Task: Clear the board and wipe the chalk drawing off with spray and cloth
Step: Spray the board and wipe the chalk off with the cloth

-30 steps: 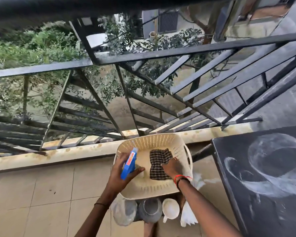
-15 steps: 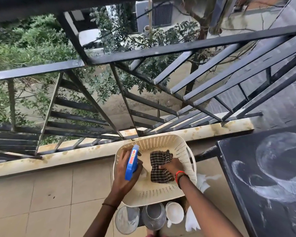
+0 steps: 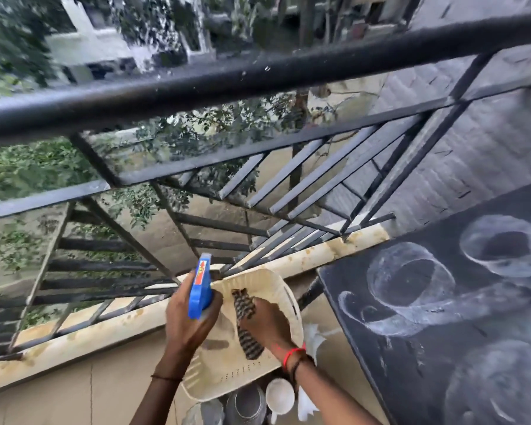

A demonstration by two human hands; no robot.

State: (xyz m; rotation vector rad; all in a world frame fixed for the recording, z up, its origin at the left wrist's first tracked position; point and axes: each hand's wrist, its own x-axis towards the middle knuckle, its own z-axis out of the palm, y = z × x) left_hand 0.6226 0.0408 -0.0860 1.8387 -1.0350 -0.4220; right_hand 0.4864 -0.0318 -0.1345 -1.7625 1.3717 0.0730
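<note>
A cream perforated plastic basket [image 3: 276, 285] sits low in the middle of the view. My left hand [image 3: 186, 323] is shut on a spray bottle with a blue trigger head [image 3: 200, 289], held upright above the basket's left side. My right hand [image 3: 265, 325] grips a dark checkered cloth [image 3: 246, 328] over the basket's middle. The black board [image 3: 442, 348] slopes across the lower right, with white chalk rings and swirls [image 3: 408, 280] drawn on it.
A black metal railing [image 3: 258, 78] runs across the view above a stained cream ledge [image 3: 105, 329], close behind the basket. Below the basket stand metal cups [image 3: 247, 406], a white cup [image 3: 279, 395] and white paper scraps [image 3: 314, 337]. Beige floor tiles [image 3: 59, 397] lie at lower left.
The view has swung right and up, showing more of the board. My left hand has raised the spray bottle. My right hand has bunched the cloth and lifted it off the basket's bottom.
</note>
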